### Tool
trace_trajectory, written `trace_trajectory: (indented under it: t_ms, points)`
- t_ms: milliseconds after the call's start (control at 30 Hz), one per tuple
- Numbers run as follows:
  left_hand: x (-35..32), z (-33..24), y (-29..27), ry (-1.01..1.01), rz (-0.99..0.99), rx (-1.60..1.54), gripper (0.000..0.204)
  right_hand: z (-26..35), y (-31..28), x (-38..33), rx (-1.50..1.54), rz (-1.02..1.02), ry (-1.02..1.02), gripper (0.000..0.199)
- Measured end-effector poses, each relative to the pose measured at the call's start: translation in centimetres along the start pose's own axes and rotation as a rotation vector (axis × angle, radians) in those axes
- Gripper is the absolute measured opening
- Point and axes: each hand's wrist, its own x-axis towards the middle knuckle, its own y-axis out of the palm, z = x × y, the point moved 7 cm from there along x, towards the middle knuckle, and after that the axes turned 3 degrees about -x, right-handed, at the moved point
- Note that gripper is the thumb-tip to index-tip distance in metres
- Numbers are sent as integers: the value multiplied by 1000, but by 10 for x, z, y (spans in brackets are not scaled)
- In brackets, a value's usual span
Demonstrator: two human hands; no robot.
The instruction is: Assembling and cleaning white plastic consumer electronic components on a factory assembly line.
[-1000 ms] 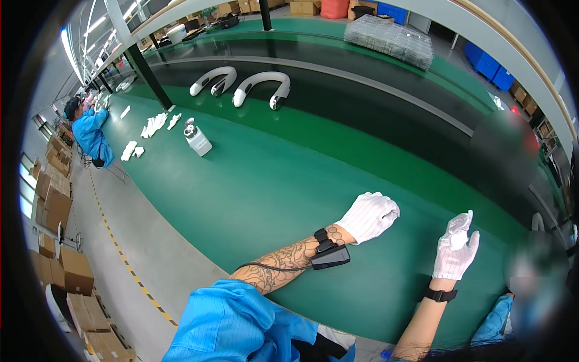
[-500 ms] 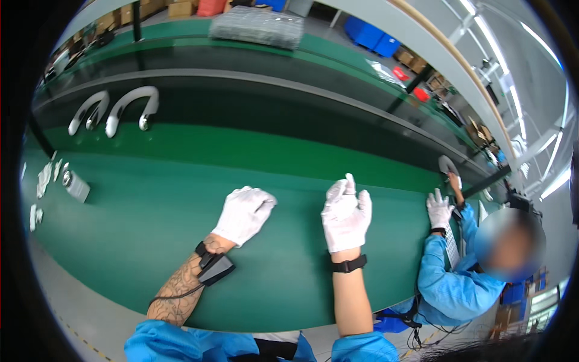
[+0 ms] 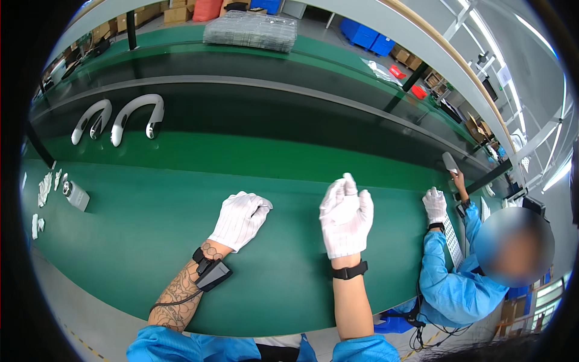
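My left hand, in a white striped glove, rests on the green tabletop with its fingers curled in and the thumb against them. Nothing shows in it. To its right, my right hand is turned with the palm partly up. Its fingers are slightly bent, the thumb stands apart, and it holds nothing. Two white U-shaped parts with shiny ends, a smaller one and a larger one, lie on the dark and green belt at the far left, away from both hands.
At the left stand a grey-white container and some crumpled white pieces. On the right a co-worker in a blue sleeve reaches to a pale part by the belt. A wrapped clear stack lies beyond the belt.
My hands keep nearly the same pose and the view shifts slightly. The co-worker's gloved hand has gone from spread fingers to curled, and the pale part by their other hand has turned.
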Motion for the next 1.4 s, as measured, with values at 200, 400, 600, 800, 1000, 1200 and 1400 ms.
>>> trace_trajectory:
  t_ms: [200, 400, 600, 800, 1000, 1200, 1400]
  points:
    - [0, 3, -7, 5, -36, 21, 8, -14, 42, -10, 127, 172, 54, 48]
    - [-6, 1, -5, 23, -23, -4, 5, -15, 24, -5, -21, 97, 67, 56]
    - [-5, 7, 3, 9, 23, -2, 5, -18, 17, -10, 81, 79, 117, 60]
    - [-1, 3, 0, 44, 4, 37, 4, -13, 9, -1, -27, -26, 5, 65]
    - [-1, -1, -2, 70, -14, 37, 4, -11, 24, -4, -9, 11, -39, 57]
    - [-2, 0, 1, 62, -19, 14, 6, -6, 23, -9, 49, -80, -59, 58]
    - [1, -3, 0, 44, -21, 20, 5, -16, -7, -4, 26, -119, 24, 63]
